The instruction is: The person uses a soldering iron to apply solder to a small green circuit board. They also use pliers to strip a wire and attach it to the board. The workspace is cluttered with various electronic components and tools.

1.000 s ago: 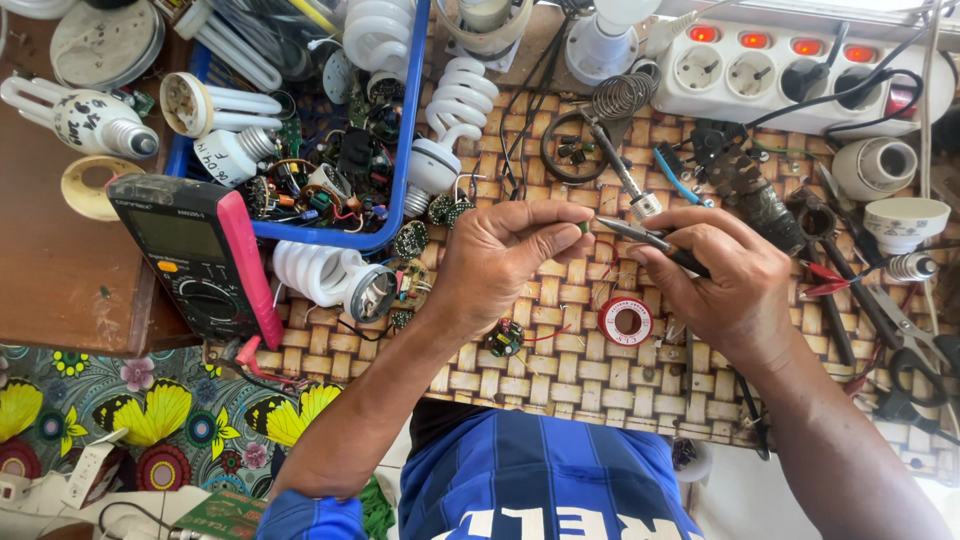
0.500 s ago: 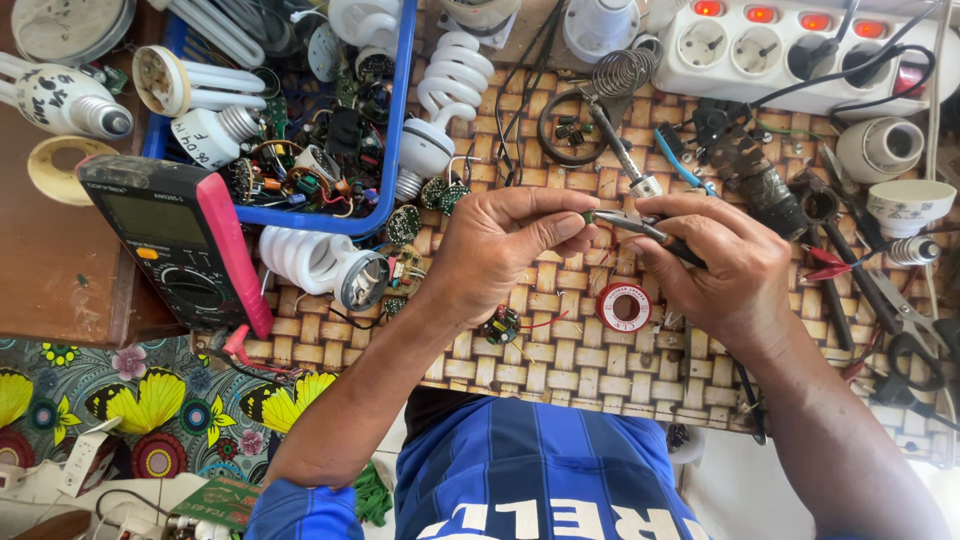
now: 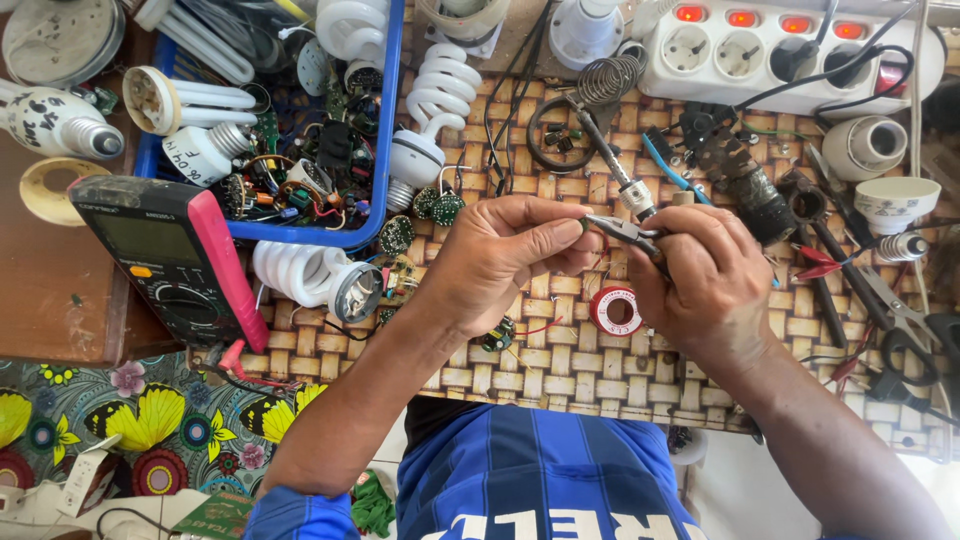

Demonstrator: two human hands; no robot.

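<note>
My left hand (image 3: 505, 258) pinches a tiny dark part between thumb and forefinger above the woven mat (image 3: 560, 360). My right hand (image 3: 705, 270) grips a pair of small needle-nose pliers (image 3: 620, 230), whose jaws meet the pinched part at my left fingertips. A red solder spool (image 3: 615, 311) lies on the mat just below the hands. A small round circuit board (image 3: 497, 335) with red wires sits under my left wrist.
A blue tray (image 3: 385, 120) of spiral lamps and circuit boards stands at the upper left, with a multimeter (image 3: 170, 255) beside it. A white power strip (image 3: 790, 50) with lit switches runs along the top right. Soldering iron, scissors and lamp sockets lie at the right.
Both hands have stayed together over the mat, shifting only slightly; the pliers' jaws have closed in on the part at my left fingertips.
</note>
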